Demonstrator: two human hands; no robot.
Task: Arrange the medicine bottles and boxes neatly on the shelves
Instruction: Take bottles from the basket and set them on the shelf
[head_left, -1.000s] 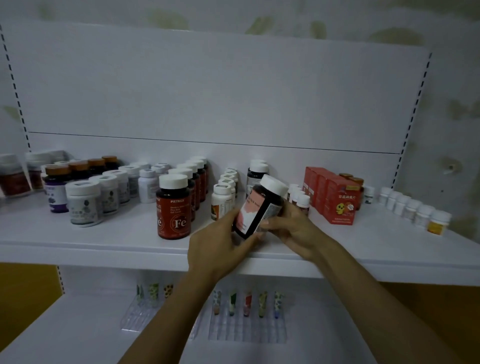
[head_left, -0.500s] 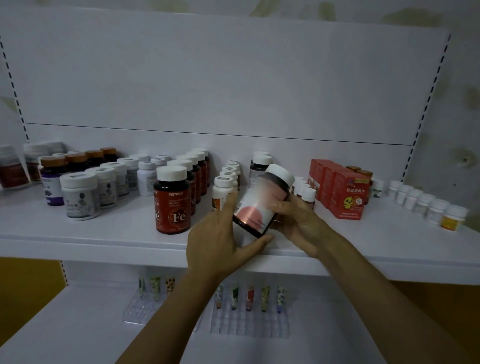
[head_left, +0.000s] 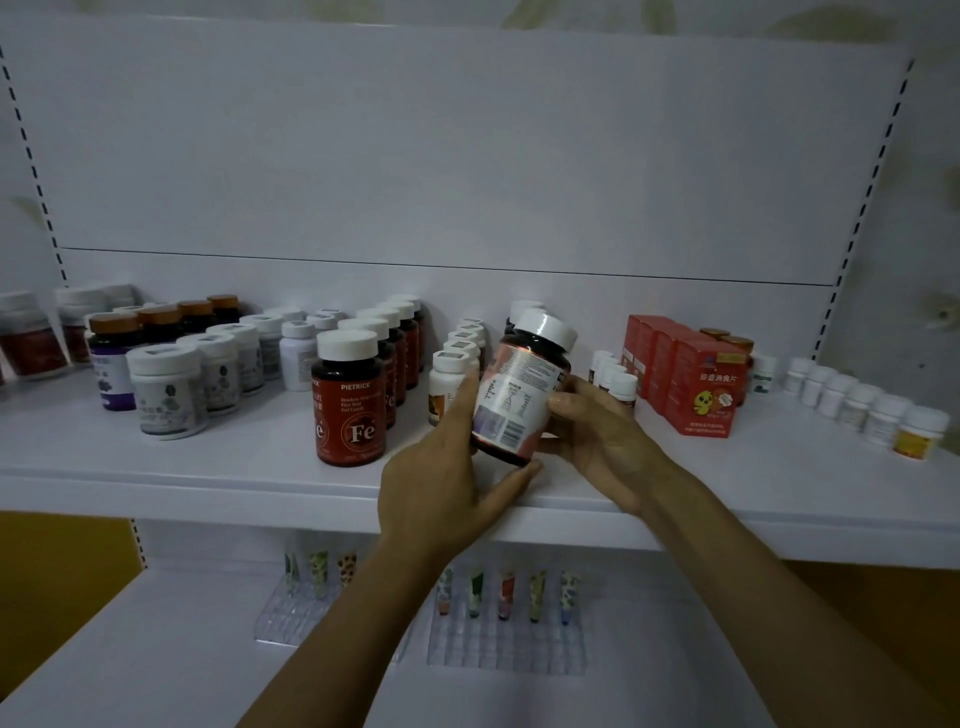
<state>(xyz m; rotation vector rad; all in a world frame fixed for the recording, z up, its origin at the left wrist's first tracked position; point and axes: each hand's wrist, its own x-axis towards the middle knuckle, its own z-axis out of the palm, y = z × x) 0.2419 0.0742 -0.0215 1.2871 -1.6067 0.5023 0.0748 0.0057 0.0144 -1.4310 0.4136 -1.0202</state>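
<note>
Bottle tilted – cap up-right – held by left hand, right hand

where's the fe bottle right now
Head view, left of centre: the Fe bottle stands on the upper shelf, fronting its row, just left of the left hand.

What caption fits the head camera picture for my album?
Left hand and right hand hold a tilted white-capped bottle at the shelf front, beside the Fe bottle.
</note>
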